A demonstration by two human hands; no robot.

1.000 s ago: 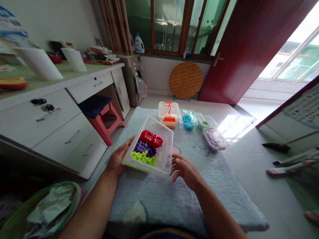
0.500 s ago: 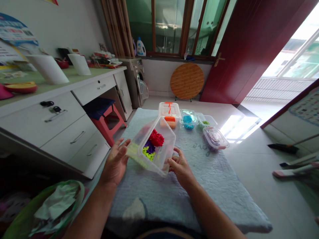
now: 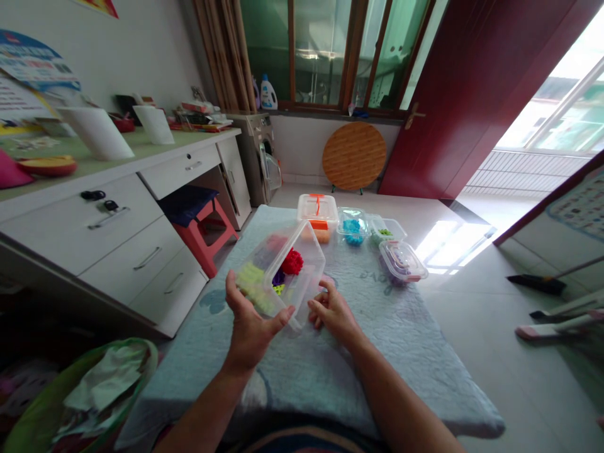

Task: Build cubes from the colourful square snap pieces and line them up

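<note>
A clear plastic box [image 3: 292,267] tilts in the air above a pale blue quilted mat [image 3: 401,352]. Lime green, red and purple interlocking toy pieces [image 3: 283,267] lie heaped inside it towards its far end. My left hand [image 3: 252,327] grips the box's near edge from below, with the thumb across the front. My right hand [image 3: 333,311] is curled against the box's lower right corner, fingertips on the plastic. The box has no lid on it that I can see.
Several lidded plastic boxes stand on the mat's far end, including one with an orange latch [image 3: 317,217] and one holding blue pieces [image 3: 352,226]. A white drawer unit [image 3: 108,226] and a red stool [image 3: 202,238] are left; a green bag [image 3: 89,390] lies lower left.
The box has turned and tipped further onto its side, and the toy pieces have shifted inside it. My left hand has rotated under its near edge, and my right hand has moved to its corner.
</note>
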